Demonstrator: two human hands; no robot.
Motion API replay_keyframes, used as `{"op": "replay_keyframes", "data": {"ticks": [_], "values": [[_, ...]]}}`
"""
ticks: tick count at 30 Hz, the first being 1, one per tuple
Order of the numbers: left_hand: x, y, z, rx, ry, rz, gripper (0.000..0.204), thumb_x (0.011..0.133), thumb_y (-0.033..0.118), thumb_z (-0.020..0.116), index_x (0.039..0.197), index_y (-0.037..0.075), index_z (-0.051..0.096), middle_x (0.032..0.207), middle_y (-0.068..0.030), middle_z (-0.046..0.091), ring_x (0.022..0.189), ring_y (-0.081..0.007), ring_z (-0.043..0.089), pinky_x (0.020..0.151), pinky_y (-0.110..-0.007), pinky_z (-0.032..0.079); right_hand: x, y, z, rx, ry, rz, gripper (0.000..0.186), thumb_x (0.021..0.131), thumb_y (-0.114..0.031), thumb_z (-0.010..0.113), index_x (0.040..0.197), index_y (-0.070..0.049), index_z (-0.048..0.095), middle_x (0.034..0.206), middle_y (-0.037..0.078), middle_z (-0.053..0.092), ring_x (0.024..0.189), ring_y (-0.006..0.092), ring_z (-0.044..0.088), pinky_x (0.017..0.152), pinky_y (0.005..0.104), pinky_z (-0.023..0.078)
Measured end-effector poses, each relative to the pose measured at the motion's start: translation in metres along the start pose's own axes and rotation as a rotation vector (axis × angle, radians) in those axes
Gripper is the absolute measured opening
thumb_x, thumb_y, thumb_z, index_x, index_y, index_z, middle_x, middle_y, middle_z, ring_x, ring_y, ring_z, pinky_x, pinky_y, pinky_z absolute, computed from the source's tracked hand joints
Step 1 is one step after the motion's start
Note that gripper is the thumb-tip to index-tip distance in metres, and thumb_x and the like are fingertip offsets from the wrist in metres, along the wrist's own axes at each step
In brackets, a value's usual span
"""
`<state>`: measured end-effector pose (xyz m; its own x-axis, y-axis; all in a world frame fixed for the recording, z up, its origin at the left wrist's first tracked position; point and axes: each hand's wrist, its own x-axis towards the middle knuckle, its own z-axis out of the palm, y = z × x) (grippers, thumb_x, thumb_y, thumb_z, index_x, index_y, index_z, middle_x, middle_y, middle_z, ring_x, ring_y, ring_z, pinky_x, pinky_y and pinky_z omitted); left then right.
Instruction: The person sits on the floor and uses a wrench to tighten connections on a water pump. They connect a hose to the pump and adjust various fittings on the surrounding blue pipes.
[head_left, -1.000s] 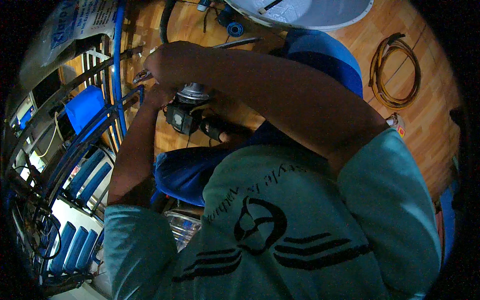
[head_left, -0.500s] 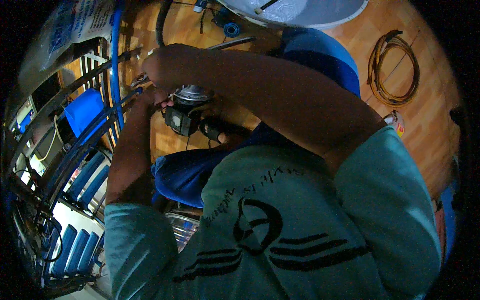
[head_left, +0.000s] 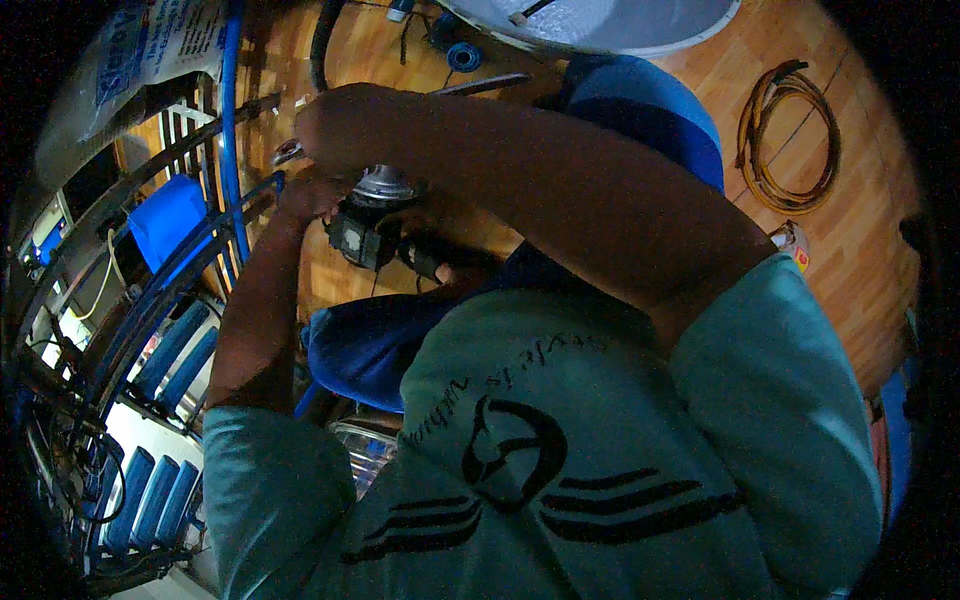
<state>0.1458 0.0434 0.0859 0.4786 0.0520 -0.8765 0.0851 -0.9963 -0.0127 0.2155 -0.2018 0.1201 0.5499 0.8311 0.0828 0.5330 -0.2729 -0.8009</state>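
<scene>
Near the upper left, my right hand (head_left: 325, 125) is closed on a small metal hand tool (head_left: 288, 150), held beside the dark metal bars. Just below it, my left hand (head_left: 315, 195) is curled, with what its fingers hold too dark and hidden to make out. Right of my left hand, a motor or pump unit with a silver top (head_left: 380, 183) and a black box-like body (head_left: 360, 240) sits on the wooden floor, partly covered by my right forearm.
Blue pipes (head_left: 230, 130) and a dark metal frame (head_left: 190, 135) with a blue sheet (head_left: 165, 225) stand at left. A white tub (head_left: 600, 45) and small blue ring (head_left: 462, 57) lie at the top. A coiled orange hose (head_left: 790, 140) lies on the floor (head_left: 850, 300) at right.
Both hands stay in nearly the same place, shifting only slightly. The metal tool in my right hand has moved a little up and right since half a second ago.
</scene>
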Motion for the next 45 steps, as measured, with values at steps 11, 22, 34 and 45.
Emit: {"op": "replay_keyframes", "data": {"ticks": [11, 22, 34, 45], "values": [[-0.015, 0.017, -0.015, -0.668, -0.371, -0.319, 0.034, 0.090, 0.040, 0.060, 0.085, 0.007, 0.061, 0.077, -0.0130, 0.067, 0.062, -0.0207, 0.063, 0.054, -0.036, 0.049, -0.022, 0.006, 0.007, -0.042, -0.048, 0.036, 0.028, 0.085, -0.022, 0.055, 0.097, -0.001, 0.070, 0.095, 0.018, 0.068, 0.091, 0.0326, 0.068, 0.077, 0.0432, 0.055], [-0.011, 0.041, -0.010, 0.348, 0.028, -0.081, 0.033, 0.089, 0.036, 0.055, 0.099, 0.010, 0.072, 0.089, -0.0143, 0.071, 0.087, -0.0286, 0.069, 0.076, -0.040, 0.055, -0.023, 0.006, 0.003, -0.222, -0.238, 0.267, 0.027, 0.085, -0.020, 0.055, 0.099, -0.003, 0.069, 0.096, 0.016, 0.068, 0.093, 0.0329, 0.067, 0.078, 0.0435, 0.054], [-0.038, 0.033, 0.007, 0.125, 0.309, -0.041, 0.045, 0.081, 0.044, 0.060, 0.107, 0.008, 0.069, 0.103, -0.0181, 0.068, 0.095, -0.0327, 0.066, 0.083, -0.044, 0.052, -0.010, 0.040, 0.051, 0.071, -0.365, 0.377, 0.024, 0.088, -0.021, 0.055, 0.086, -0.001, 0.067, 0.076, 0.014, 0.068, 0.062, 0.0250, 0.066, 0.057, 0.0375, 0.054], [-0.152, -0.014, 0.032, 0.070, 0.950, 0.060, 0.043, 0.088, 0.051, 0.055, 0.103, 0.013, 0.067, 0.096, -0.0147, 0.068, 0.092, -0.0329, 0.066, 0.077, -0.046, 0.053, 0.025, 0.030, 0.069, 0.374, -0.611, 0.560, 0.028, 0.095, -0.027, 0.052, 0.103, -0.002, 0.062, 0.079, 0.003, 0.065, 0.051, 0.0104, 0.053, 0.045, 0.0264, 0.046]]}}
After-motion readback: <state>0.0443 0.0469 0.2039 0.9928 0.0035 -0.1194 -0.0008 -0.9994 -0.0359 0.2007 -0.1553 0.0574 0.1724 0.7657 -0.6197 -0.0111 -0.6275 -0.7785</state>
